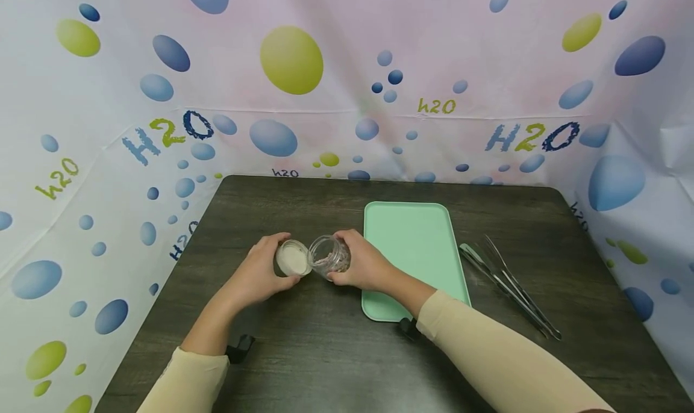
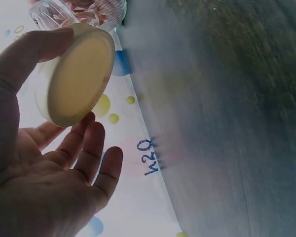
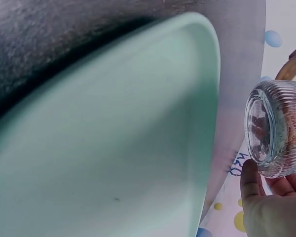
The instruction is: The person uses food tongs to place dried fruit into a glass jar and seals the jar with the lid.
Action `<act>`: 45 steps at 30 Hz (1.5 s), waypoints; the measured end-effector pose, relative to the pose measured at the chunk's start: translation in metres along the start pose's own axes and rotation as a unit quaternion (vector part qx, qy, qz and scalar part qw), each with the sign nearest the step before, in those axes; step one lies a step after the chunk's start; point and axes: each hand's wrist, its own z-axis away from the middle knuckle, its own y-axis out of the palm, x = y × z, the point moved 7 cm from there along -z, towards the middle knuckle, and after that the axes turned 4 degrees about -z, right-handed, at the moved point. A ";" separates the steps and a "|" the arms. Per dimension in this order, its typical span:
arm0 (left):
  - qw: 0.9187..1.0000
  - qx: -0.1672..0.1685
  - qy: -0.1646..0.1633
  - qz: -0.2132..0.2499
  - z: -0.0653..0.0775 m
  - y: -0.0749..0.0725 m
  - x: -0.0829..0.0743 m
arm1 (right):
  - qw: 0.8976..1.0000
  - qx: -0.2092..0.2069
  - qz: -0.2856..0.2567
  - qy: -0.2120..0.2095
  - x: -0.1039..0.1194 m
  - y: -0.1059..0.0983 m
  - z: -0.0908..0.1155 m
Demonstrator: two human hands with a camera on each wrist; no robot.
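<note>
A ribbed clear glass jar [image 3: 286, 128] is gripped by my right hand [image 1: 360, 262], tilted with its mouth toward the left. Pinkish-brown pieces, too small to identify in the head view, lie inside it. My left hand [image 1: 265, 268] pinches a round cream lid [image 2: 81, 76] by its rim, thumb on one side and fingertips on the other. Lid and jar mouth are side by side, very close; whether they touch I cannot tell. In the right wrist view the jar's base [image 3: 260, 129] faces the camera.
A mint-green tray [image 1: 403, 232] lies just right of the jar, partly under my right forearm. Metal tongs [image 1: 512, 289] lie to the tray's right on the dark wooden table [image 1: 303, 365]. A patterned sheet [image 1: 347, 70] hangs behind and around the table.
</note>
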 end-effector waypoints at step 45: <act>0.969 0.120 -0.071 0.203 -0.019 0.027 -0.027 | 0.971 -0.114 0.173 -0.121 0.032 -0.008 0.029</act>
